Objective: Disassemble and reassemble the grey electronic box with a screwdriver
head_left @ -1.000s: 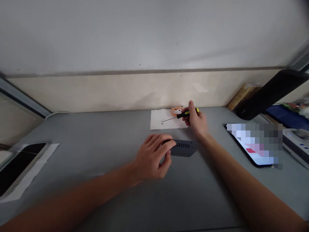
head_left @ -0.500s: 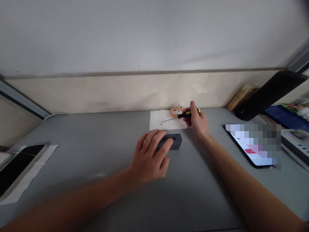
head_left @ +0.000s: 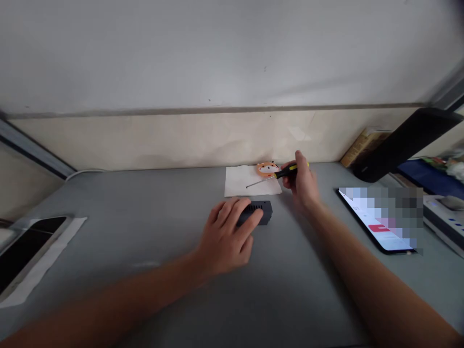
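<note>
The two hands are apart from each other, each closed on something. The left hand [head_left: 229, 237] is clamped over a dark slotted box [head_left: 267, 210] that sits on the gray desk [head_left: 163, 208], just in front of a white sheet [head_left: 235, 180]; its fingers curl across the box and hide the left end, while the right end and some slots show. The right hand [head_left: 303, 184] grips a screwdriver [head_left: 288, 170] by its black and yellow handle, thumb up, with the thin shaft slanting down to the left over the sheet. A small dark speck [head_left: 247, 187] shows at the tip, too small to identify. An orange and white animal-faced item [head_left: 264, 170] lies at the back of the sheet, close to the wall. Well to the right lies a lit phone [head_left: 379, 234], its screen partly blurred; behind it, a black object [head_left: 402, 147] leans beside a yellowish book-like item [head_left: 362, 145].
</note>
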Demonstrator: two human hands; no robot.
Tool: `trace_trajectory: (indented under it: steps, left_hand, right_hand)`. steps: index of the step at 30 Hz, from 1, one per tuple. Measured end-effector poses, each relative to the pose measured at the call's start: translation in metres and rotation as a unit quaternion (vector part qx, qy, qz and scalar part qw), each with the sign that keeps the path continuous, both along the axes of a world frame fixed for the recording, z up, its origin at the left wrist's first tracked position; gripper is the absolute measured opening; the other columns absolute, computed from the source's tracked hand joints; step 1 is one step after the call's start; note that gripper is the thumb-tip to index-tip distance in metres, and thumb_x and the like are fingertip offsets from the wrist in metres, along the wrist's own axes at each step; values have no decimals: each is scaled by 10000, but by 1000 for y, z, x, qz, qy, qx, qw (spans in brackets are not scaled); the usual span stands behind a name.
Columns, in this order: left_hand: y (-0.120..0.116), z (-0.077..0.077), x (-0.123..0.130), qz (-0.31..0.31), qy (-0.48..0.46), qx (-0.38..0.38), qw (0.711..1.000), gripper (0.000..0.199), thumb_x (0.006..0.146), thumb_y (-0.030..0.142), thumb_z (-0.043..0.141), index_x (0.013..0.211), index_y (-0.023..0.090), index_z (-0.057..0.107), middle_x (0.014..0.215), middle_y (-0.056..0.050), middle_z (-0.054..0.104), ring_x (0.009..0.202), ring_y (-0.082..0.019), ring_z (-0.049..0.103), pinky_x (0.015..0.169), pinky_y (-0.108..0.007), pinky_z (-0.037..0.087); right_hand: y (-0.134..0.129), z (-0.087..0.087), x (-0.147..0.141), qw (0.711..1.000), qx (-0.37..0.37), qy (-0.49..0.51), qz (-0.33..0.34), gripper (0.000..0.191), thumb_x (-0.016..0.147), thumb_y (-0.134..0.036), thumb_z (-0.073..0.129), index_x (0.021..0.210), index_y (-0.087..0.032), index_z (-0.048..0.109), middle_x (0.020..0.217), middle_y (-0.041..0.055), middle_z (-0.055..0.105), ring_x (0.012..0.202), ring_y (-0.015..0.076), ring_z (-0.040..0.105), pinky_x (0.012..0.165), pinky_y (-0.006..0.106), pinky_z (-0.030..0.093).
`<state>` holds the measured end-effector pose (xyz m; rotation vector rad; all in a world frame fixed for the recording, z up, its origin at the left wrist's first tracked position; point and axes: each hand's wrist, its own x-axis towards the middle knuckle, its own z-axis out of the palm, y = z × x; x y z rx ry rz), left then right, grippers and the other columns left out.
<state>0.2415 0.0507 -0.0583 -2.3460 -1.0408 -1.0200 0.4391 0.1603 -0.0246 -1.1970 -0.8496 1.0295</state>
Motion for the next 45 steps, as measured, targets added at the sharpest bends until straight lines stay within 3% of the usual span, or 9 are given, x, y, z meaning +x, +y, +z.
trace_trajectory:
  steps: [5,11,18,27,35,45]
  left_hand:
    - [1,0,0,26,-21,-40,999,482,794,52,564,1237,224,638,1232,-124,674,1170,-313,612,980,-456,458]
    - [2,-1,0,28,-24,-41,998,509,793,67,580,1276,219,634,1250,-130,662,1155,-318,601,975,-467,447]
    - [2,-1,1,33,-8,-48,998,605,811,80,568,1401,209,588,1252,-132,652,1169,-318,583,1004,-463,427]
    - [3,-1,3,50,-6,-41,998,618,856,99,532,1471,155,513,1204,-125,665,1156,-291,586,1023,-416,391]
    - [1,2,3,65,15,-51,996,593,872,99,516,1462,143,551,1233,-131,657,1163,-287,568,1021,-415,384]
    - [1,1,3,66,26,-50,996,598,835,70,520,1416,178,609,1243,-124,643,1160,-291,540,1009,-428,391]
  right_hand:
    - [1,4,3,997,-25,69,4,537,828,-679,653,578,-230,498,508,-17,523,381,70,365,359,242,279]
    - [2,5,5,997,-5,69,24,571,832,-699,637,557,-236,447,501,-19,495,363,65,329,356,256,265]
    - [-1,10,4,995,-42,85,11,537,884,-580,605,510,-223,459,490,-20,477,371,59,304,370,255,260]
    - [-2,10,3,995,-39,90,14,520,870,-584,631,529,-232,456,483,-25,464,374,64,295,371,256,254]
    - [-4,15,1,992,-59,115,4,489,914,-430,563,491,-206,465,440,-35,460,356,42,278,381,224,247]
    - [-1,10,3,992,-46,119,0,477,838,-504,641,505,-218,453,439,-51,423,368,47,281,362,196,244]
